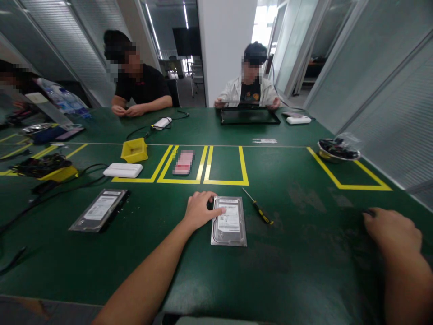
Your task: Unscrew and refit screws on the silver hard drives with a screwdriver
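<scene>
A silver hard drive (232, 228) with a white label lies flat on the green table in front of me. My left hand (201, 209) grips its upper left edge, thumb on top of the label and fingers along the side. To the drive's right rests a screwdriver (262, 213) with a black and yellow handle, its tip pointing away. At the far right, my right hand (394, 230) is closed, and a small dark thing (369, 212) shows at its fingertips, too blurred to name. A second hard drive (100, 208) lies to the left, apart from both hands.
Yellow tape marks (226, 182) cross the table. A yellow bin (134, 150), a white power bank (123, 170) and cables (42, 163) are at left. A metal bowl (338, 153) stands at right. Across the table, one person holds a panel above a black frame (250, 117); others sit left.
</scene>
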A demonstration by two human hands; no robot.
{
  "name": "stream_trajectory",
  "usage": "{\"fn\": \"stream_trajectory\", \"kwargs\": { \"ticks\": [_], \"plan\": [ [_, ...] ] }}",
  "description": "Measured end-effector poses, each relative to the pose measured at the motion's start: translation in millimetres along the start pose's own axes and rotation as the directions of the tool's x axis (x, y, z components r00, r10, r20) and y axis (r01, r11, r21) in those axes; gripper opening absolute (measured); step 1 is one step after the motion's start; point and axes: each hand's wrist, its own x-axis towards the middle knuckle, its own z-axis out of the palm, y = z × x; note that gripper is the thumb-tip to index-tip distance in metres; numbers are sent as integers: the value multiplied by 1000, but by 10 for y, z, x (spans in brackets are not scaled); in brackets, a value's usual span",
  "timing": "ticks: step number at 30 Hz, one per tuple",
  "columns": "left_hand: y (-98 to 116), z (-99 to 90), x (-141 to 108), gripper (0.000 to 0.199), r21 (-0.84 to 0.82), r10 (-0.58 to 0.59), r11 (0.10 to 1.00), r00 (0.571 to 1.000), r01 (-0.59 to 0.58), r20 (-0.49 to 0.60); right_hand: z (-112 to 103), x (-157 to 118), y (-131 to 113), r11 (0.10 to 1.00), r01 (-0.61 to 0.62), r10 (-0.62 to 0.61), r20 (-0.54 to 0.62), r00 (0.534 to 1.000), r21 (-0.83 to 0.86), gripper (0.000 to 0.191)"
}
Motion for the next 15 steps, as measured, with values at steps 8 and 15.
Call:
{"fn": "stream_trajectory", "kwargs": {
  "ticks": [8, 15],
  "plan": [
    [-17, 26, 6, 52, -4, 1, 1000, 1000, -1, -13, -89, 79, -24, 999, 3, -5, 38, 999, 44, 38],
    [-19, 34, 13, 53, -11, 6, 1000, 1000, -7, -12, -160, 139, -18, 994, -73, 71, 24, 997, 85, 25]
  ]
}}
